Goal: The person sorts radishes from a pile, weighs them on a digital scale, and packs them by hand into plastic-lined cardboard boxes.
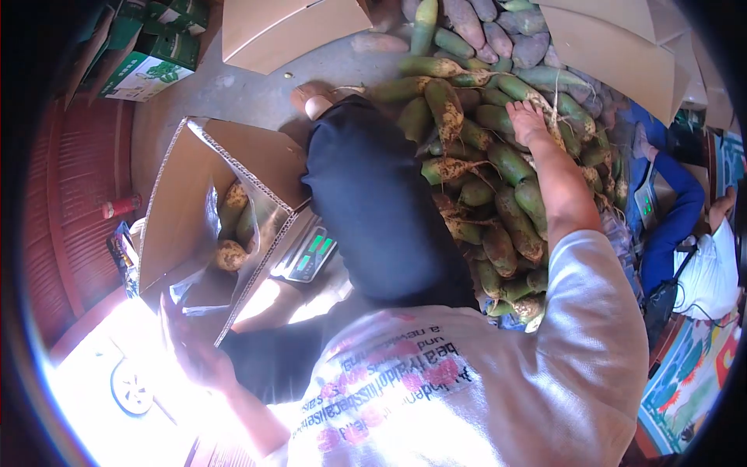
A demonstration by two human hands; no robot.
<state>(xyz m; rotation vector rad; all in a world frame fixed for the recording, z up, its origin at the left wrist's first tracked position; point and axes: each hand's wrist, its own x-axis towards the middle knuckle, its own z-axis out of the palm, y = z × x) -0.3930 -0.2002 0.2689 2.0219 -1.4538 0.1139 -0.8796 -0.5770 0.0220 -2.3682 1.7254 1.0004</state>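
My right hand point(527, 122) reaches out over a big pile of green radishes point(510, 165). Its fingers are stretched out and rest on a radish near the top of the heap. Many radishes have soil on their pale ends and thin roots. My left hand point(193, 352), partly washed out by bright light, is beside the near edge of an open cardboard box point(237, 148). Its fingers look extended, with nothing seen in them. Inside the box, a clear plastic liner surrounds several radishes point(232, 255).
A scale point(307, 253) with green digits is beside the box. Purplish roots point(464, 22) lie beyond the green pile. Other cardboard boxes point(292, 31) stand at the far side, and a printed green carton point(148, 74) at far left. Another person point(704, 272) sits at right near a second scale point(644, 201).
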